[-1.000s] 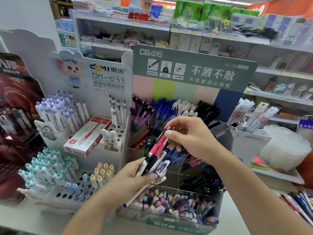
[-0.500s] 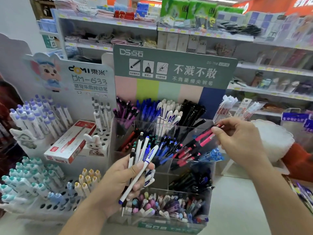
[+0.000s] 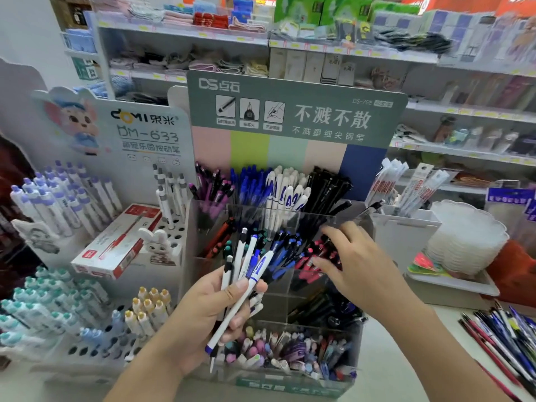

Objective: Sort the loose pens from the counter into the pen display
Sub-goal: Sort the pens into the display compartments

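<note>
My left hand (image 3: 203, 320) grips a bunch of white and blue pens (image 3: 246, 274) in front of the clear tiered pen display (image 3: 290, 288). My right hand (image 3: 356, 265) hovers over the display's middle-row compartment of red and black pens (image 3: 316, 256), fingers spread, touching their tops; I see no pen held in it. The back row holds purple, blue, white and black pens. Loose pens (image 3: 504, 329) lie on the counter at the lower right.
A white holed stand (image 3: 95, 338) with teal, blue and yellow pens sits left, a red-and-white pen box (image 3: 119, 242) on its upper tier. A white bin (image 3: 406, 236) of packaged refills and stacked white plates (image 3: 467, 236) stand right. Shelves fill the background.
My right hand carried the red and black pens from the bunch to the right, then down into the display's red compartment, and has let them go. The left hand stays holding the rest.
</note>
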